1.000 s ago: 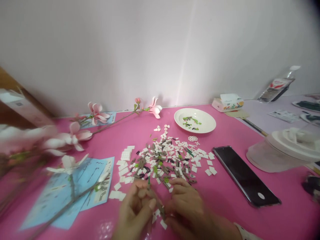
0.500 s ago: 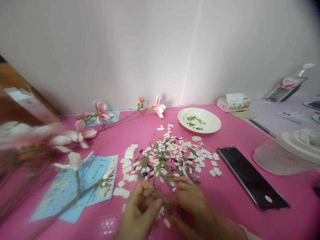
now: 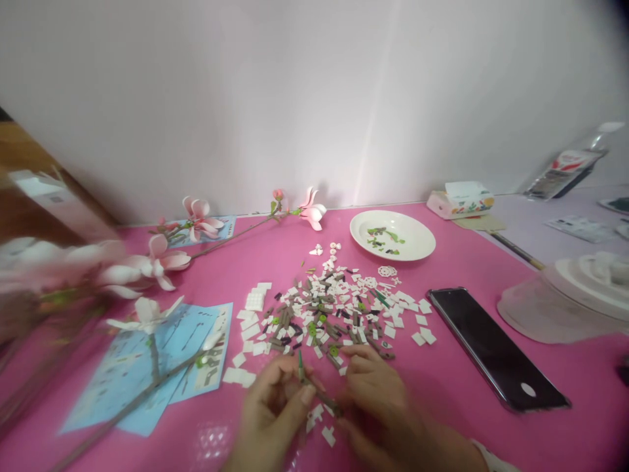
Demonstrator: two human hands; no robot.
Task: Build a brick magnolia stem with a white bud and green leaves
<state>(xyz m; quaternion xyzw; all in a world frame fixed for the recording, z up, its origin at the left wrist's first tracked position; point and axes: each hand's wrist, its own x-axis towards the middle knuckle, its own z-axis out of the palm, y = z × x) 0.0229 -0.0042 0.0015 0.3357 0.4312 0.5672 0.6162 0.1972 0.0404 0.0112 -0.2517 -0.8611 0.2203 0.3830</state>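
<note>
Toward the pink tabletop's [image 3: 211,278] near edge, the green-tipped brown stem [image 3: 327,400] has just turned slightly: the left hand [image 3: 275,408] pinches it, the right hand's [image 3: 377,400] fingers curl by its lower end, hold unclear; work on it seems unfinished.

1. Left hand [image 3: 278,406]: bare, with slender fingers and a broader, rounded thumb; its nail is too blurred to make out clearly.
2. Right hand [image 3: 373,393]: bare as well, its back smooth and rounded, the details softened by blur.
3. Right forearm [image 3: 437,442]: bare from the wrist to the sleeve.
4. Whitish fabric sleeve cuff [image 3: 491,457]: toward the near edge of the pink-topped desk [image 3: 457,255], circling the right forearm; its faint markings are indistinct.
</note>
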